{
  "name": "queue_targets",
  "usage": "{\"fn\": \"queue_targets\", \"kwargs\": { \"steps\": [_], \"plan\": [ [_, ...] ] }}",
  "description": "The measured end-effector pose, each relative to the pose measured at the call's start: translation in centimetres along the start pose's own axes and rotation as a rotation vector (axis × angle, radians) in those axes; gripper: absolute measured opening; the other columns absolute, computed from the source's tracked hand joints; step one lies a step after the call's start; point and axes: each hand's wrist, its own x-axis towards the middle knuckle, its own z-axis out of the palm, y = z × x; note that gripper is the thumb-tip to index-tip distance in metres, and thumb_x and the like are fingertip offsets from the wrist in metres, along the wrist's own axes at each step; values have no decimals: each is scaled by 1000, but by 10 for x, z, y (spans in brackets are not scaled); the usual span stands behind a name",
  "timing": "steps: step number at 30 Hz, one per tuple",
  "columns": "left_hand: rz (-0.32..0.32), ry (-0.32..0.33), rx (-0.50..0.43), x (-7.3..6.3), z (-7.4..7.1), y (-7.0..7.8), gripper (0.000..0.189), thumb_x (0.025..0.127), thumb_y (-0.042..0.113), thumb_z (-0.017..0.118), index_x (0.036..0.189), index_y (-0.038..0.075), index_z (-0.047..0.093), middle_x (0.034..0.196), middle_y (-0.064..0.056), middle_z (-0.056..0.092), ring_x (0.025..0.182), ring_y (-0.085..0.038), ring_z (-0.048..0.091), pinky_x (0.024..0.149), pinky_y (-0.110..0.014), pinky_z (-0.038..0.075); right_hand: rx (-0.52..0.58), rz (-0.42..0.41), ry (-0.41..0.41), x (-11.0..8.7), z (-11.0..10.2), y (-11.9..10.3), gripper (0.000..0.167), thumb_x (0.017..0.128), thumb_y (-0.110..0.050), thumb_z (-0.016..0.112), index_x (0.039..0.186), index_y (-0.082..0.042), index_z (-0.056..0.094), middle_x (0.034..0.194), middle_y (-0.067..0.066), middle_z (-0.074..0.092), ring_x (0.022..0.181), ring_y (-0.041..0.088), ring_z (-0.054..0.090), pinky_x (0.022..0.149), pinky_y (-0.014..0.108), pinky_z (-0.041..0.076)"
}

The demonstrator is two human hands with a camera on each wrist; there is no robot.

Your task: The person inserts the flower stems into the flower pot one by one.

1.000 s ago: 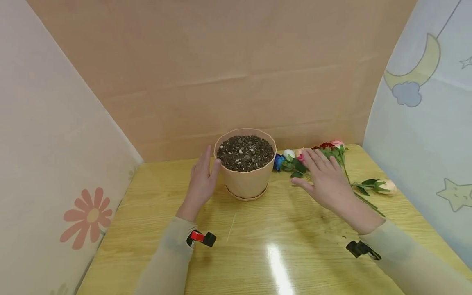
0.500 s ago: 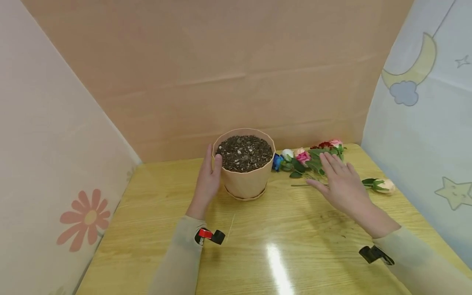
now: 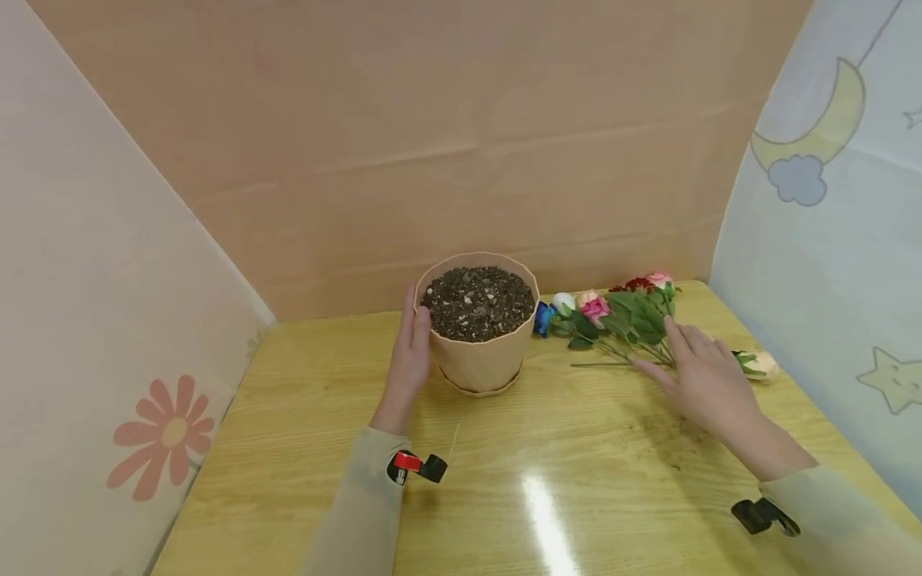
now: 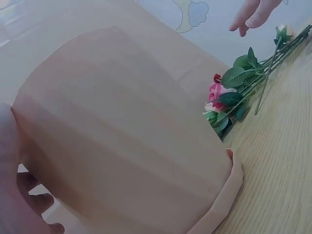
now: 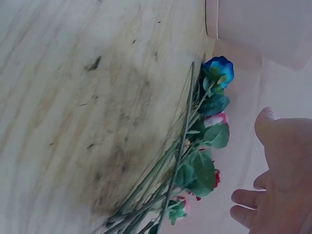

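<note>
While the left hand [image 3: 409, 360] rests, straight-fingered, against the left side of the pot [image 3: 481, 364], the right hand [image 3: 709, 384] hangs loosely spread, holding nothing, above the flowers [image 3: 595, 310] right of the pot. Light, steady pressure on the pot and separating one flower at a time would probably prevent tangles.

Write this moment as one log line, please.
left hand: touching pot | right hand: above table, near flowers, holding nothing | pot: upright, soil inside | flowers: lying right of pot
</note>
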Motion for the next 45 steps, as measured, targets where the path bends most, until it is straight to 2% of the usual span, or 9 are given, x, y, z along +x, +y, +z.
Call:
{"fn": "queue_targets", "kwargs": {
  "steps": [4, 9, 11, 14, 23, 28, 32, 37, 45],
  "plan": [
    [17, 6, -20, 0, 3, -3, 65, 120, 55, 29, 179, 36, 11, 184, -2, 16, 165, -33, 27, 133, -59, 20, 2, 4, 16, -6, 2, 6, 98, 112, -53, 62, 171, 11, 17, 152, 48, 43, 137, 66, 44, 116, 78, 30],
    [1, 44, -11, 0, 6, -6, 60, 121, 50, 28, 178, 41, 14, 183, 1, 19, 164, -32, 28, 133, -57, 21, -10, 24, 3, -11, 5, 13, 97, 112, -52, 64, 169, 14, 21, 137, 50, 54, 114, 65, 60, 91, 75, 50],
    [-4, 59, -13, 0, 7, -6, 59, 121, 49, 29, 178, 42, 15, 183, 3, 19, 164, -30, 29, 133, -56, 21, -16, 35, -7, -11, 6, 16, 97, 112, -52, 63, 168, 15, 21, 133, 51, 55, 107, 64, 63, 81, 72, 54],
    [11, 67, -24, 0, 9, -6, 59, 122, 47, 30, 178, 40, 16, 183, 4, 19, 164, -30, 28, 133, -56, 22, -24, 59, -25, -12, 8, 21, 98, 113, -55, 60, 167, 17, 20, 134, 53, 53, 106, 66, 63, 77, 72, 54],
    [30, 67, -12, 1, 10, -6, 58, 123, 40, 30, 179, 37, 15, 183, 2, 19, 164, -32, 29, 132, -59, 23, -21, 92, -70, -9, 16, 31, 95, 114, -58, 53, 165, 18, 27, 135, 53, 53, 109, 70, 60, 75, 75, 53],
    [16, 56, -4, 0, 8, -5, 59, 122, 47, 30, 178, 42, 14, 183, 2, 20, 164, -32, 30, 131, -60, 25, -29, 106, -115, -7, 25, 38, 92, 115, -61, 47, 163, 17, 35, 138, 51, 53, 117, 70, 56, 79, 78, 52],
    [18, 57, -4, 0, 8, -7, 60, 121, 49, 29, 178, 40, 14, 183, 1, 19, 164, -33, 30, 131, -60, 24, -20, 115, -149, -6, 28, 41, 91, 115, -61, 46, 162, 16, 37, 140, 49, 52, 120, 68, 54, 81, 77, 51],
    [37, 62, -30, 1, 13, -7, 59, 122, 44, 29, 179, 36, 15, 184, 1, 16, 164, -32, 28, 132, -58, 22, -18, 133, -160, -4, 29, 43, 88, 116, -60, 48, 158, 17, 44, 136, 46, 54, 116, 66, 55, 79, 77, 49],
    [28, 73, -38, -1, 12, -6, 58, 122, 44, 30, 178, 40, 15, 183, 4, 16, 165, -32, 26, 132, -59, 22, -16, 130, -151, 2, 28, 41, 84, 116, -59, 45, 148, 18, 55, 135, 46, 56, 120, 66, 54, 86, 80, 46]
  ]
}}
